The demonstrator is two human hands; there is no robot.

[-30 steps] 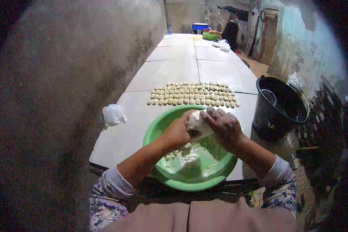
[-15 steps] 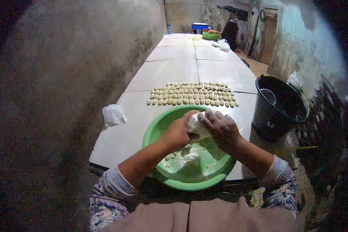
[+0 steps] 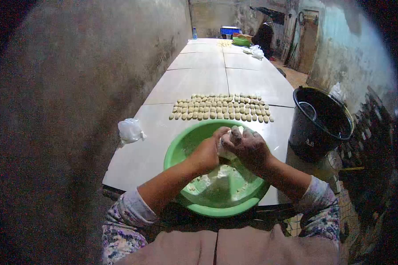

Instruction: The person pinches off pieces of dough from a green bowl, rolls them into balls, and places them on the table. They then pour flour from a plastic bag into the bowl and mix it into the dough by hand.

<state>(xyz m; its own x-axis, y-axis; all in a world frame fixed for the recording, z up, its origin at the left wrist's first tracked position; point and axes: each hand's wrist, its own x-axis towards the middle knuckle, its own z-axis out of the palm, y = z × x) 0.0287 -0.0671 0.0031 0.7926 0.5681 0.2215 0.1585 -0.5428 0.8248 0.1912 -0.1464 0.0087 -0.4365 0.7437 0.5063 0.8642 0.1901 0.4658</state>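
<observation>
A large green basin (image 3: 221, 211) stands at the near edge of the white table, with white powder (image 3: 220, 173) and small bits on its bottom. Over the basin's far half, my left hand (image 3: 208, 152) is wrapped round a white plastic bag (image 3: 225, 151). My right hand (image 3: 252, 149) meets it from the right, fingers curled at the top of the same bag. Both hands cover much of the bag, so its contents cannot be made out. Just beyond the basin lie rows of several small pale dough pieces (image 3: 216, 108).
The white table (image 3: 199, 79) runs far back along a grey wall. A knotted plastic bag (image 3: 130, 130) lies at left, a black bucket (image 3: 314, 132) stands at right. Far off are another green basin (image 3: 241, 41), a blue crate (image 3: 229, 31) and a person in dark clothes (image 3: 263, 37).
My right hand's fingers have curled in closer over the bag's top, and less of the bag shows between the hands. The far person's arm has shifted.
</observation>
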